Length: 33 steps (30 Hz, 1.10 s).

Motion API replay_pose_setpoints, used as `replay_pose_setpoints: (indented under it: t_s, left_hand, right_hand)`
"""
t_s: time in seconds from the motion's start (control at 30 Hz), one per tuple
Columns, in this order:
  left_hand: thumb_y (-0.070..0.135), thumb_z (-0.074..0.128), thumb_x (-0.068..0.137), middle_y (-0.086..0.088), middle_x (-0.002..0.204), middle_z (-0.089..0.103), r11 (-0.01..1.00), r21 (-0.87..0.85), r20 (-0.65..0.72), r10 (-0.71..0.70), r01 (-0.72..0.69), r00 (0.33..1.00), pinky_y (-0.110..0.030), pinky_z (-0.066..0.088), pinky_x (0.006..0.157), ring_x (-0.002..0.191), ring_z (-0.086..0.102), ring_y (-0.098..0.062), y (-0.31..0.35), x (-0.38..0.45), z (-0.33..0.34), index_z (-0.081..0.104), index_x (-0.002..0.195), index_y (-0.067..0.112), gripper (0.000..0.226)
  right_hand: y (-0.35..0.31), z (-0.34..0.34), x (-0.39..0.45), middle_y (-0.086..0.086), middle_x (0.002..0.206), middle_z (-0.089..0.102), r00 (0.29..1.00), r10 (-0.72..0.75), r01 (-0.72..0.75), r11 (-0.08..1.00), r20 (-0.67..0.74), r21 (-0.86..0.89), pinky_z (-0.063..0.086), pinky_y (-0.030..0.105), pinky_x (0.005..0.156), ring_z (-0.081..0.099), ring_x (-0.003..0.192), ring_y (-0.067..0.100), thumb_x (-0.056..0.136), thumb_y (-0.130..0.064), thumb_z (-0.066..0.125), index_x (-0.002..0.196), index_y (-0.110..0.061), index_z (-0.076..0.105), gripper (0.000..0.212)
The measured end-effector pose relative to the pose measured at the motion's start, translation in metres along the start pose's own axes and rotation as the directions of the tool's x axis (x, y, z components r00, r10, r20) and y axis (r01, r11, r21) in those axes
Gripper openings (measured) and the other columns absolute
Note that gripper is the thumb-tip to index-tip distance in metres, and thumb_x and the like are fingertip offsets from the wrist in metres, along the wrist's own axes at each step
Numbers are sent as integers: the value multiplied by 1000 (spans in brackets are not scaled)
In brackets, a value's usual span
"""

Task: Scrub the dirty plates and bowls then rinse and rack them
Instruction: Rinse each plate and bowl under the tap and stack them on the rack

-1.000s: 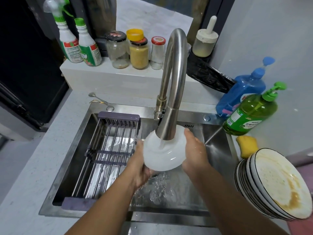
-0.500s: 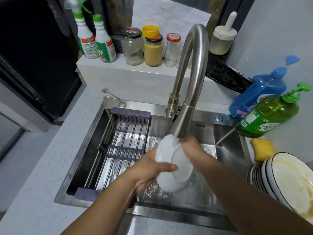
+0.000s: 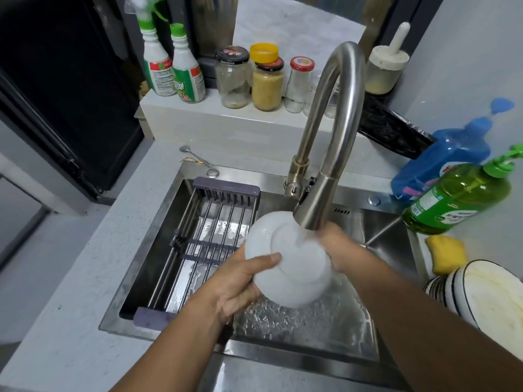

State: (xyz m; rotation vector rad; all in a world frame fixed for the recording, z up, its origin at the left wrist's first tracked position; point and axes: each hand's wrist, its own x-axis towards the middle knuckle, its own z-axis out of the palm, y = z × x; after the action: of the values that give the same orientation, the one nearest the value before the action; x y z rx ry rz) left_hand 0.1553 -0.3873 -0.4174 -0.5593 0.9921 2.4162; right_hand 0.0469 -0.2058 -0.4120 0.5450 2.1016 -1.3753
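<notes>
White bowl (image 3: 294, 267) in both hands

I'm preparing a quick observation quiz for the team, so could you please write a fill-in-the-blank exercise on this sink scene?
1. Both hands hold a white bowl under the ____.
2. The yellow sponge lies between the stack of dirty plates and the ____ soap bottle.
3. The rack sits in the ____ part of the sink.
4. The left hand has its ____ on the bowl's underside.

Missing words: faucet; green; left; thumb
</notes>
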Motion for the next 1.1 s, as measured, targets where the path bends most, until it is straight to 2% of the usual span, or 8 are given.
replay_pose_setpoints:
  t_s: [0.13, 0.23, 0.4, 0.57, 0.77, 0.9, 1.0, 1.1]
  left_hand:
    - [-4, 71, 84, -26, 129, 66, 985, -170, -102, -8, -9, 995, -62, 57, 87, 118, 65, -43, -2, 12, -2, 52, 140, 4, 59]
    - [10, 75, 89, -16, 137, 60, 991, 125, -368, 100, -58, 925, -60, 58, 90, 115, 65, -38, -10, 26, 6, 43, 145, 13, 65]
    - [66, 35, 100, -3, 169, 16, 241, 961, -229, 409, 137, 883, -57, 15, 125, 155, 14, -32, -29, 45, 33, 11, 161, 34, 74]
    - [68, 16, 99, -8, 166, 21, 97, 971, -240, 306, 220, 921, -56, 17, 123, 152, 21, -35, -18, 56, 51, 17, 158, 39, 66]
    - [76, 12, 97, -18, 141, 57, 457, 850, -420, 293, 260, 859, -48, 43, 109, 125, 56, -36, 2, 57, 42, 53, 143, 14, 87]
    - [67, 38, 96, -23, 120, 71, 948, 259, -545, -14, 184, 839, -62, 57, 85, 98, 71, -41, -6, 52, 33, 67, 118, 12, 66]
    - [49, 43, 102, -19, 107, 76, 1000, -18, -621, 5, -21, 784, -51, 60, 75, 92, 74, -43, -27, 46, 48, 64, 120, 10, 48]
    - [43, 45, 106, -17, 121, 66, 982, 119, -688, 190, -150, 700, -45, 60, 85, 103, 69, -36, -45, 41, 75, 46, 139, 10, 47]
  right_hand:
    - [31, 4, 0, 20, 135, 63, 955, 24, -177, 845, 295, 505, 41, 63, 108, 60, 124, 42, 88, -66, 61, 135, -18, 64, 67]
    - [44, 9, -5, 22, 135, 62, 961, -6, -193, 698, 275, 690, 41, 63, 109, 61, 123, 43, 93, -58, 63, 139, -12, 59, 65]
    - [42, 23, -36, 11, 88, 78, 985, 105, 8, 764, -137, 645, 62, 40, 72, 76, 77, 28, 89, -43, 73, 102, -7, 72, 39]
    - [35, 30, -58, 18, 92, 77, 983, 83, 50, 729, -161, 683, 58, 33, 59, 73, 71, 30, 89, -33, 75, 100, -4, 74, 31]
    - [33, 39, -67, 9, 84, 77, 971, 101, 91, 682, -216, 726, 58, 35, 61, 73, 69, 27, 85, -39, 78, 97, -9, 73, 32]
    - [28, 31, -65, 3, 86, 74, 949, 150, 119, 644, -278, 756, 52, 28, 58, 70, 73, 22, 87, -45, 75, 95, -16, 70, 30]
    - [22, 35, -59, 3, 91, 73, 924, 206, 140, 601, -322, 787, 53, 30, 61, 70, 79, 23, 88, -48, 71, 103, -17, 68, 34]
    - [19, 40, -62, -1, 87, 67, 914, 204, 161, 609, -350, 777, 47, 25, 55, 65, 74, 17, 92, -50, 65, 106, -17, 61, 36]
